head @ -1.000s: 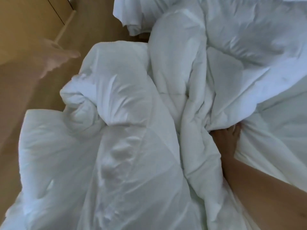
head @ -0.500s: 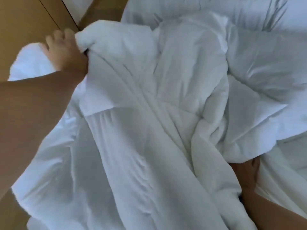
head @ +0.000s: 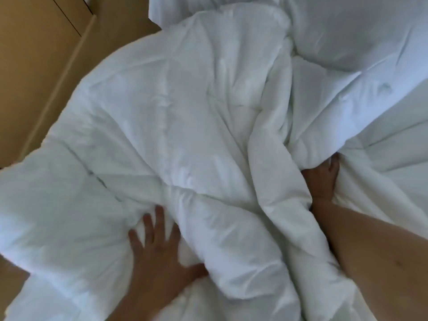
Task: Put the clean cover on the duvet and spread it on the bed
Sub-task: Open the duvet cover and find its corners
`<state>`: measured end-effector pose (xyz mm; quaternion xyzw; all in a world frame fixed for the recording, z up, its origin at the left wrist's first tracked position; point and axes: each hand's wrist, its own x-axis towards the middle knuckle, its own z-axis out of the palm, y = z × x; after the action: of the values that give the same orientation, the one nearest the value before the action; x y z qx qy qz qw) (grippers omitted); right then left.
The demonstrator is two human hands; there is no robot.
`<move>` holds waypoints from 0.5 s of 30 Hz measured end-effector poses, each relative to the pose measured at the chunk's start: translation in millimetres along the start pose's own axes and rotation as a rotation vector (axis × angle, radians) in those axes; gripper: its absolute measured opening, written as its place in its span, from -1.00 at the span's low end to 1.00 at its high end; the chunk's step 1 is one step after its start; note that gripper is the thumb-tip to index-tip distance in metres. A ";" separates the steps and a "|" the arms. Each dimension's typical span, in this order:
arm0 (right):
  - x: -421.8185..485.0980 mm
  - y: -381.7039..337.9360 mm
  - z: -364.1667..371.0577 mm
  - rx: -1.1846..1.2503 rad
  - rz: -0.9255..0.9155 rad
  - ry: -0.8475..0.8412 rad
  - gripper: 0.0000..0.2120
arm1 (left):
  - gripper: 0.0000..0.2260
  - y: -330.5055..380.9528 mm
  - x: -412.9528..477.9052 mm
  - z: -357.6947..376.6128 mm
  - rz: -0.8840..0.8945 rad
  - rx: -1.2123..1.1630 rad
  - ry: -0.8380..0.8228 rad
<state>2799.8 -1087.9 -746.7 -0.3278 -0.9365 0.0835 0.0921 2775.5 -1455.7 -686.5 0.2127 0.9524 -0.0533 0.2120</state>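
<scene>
A white quilted duvet (head: pixel 185 117) lies crumpled and fills most of the head view, with thick folds running down its middle. My left hand (head: pixel 157 249) rests flat on it at the lower centre, fingers spread and straight. My right hand (head: pixel 323 179) is at the right, its fingers dug into a deep fold and gripping the fabric; the fingertips are hidden in the cloth. I cannot tell the cover apart from the duvet in this white mass.
The bed (head: pixel 382 54) with white bedding lies at the upper right. A wooden floor (head: pixel 30 72) and a pale skirting strip (head: pixel 62 82) run along the left; part of the duvet hangs over that side.
My left hand let go of the duvet's far left corner and came down to press on the lower middle. The duvet now lies flatter and wider to the left. My right hand keeps its grip.
</scene>
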 end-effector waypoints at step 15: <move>-362.1 -160.9 -198.4 0.251 -0.286 0.060 -0.32 | -0.54 -69.8 -173.9 5.6 0.115 -0.229 0.615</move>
<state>3026.7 -1420.9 -562.1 -0.1797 -0.9526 0.1760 0.1713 2890.4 -1586.4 -616.6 0.2471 0.9579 0.1328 -0.0602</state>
